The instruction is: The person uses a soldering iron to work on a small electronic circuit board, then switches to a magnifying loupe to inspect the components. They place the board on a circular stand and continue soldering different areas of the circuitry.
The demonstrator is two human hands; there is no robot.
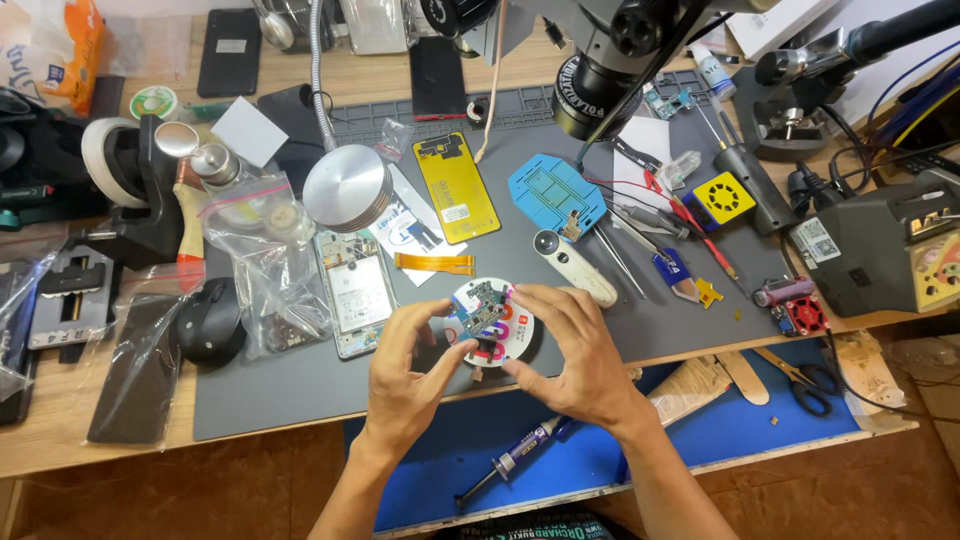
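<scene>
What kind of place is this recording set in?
Most likely a phone repair bench: an opened phone on a grey work mat, a microscope head overhead, and a soldering station.

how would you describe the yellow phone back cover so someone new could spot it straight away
Start at the grey work mat covering the bench, then find the round silver lamp head near its top. Just right of it lies the yellow back cover, flat and slightly tilted. It is the only bright yellow rectangle there; the neighbouring blue plate is blue and many-sided.
</scene>
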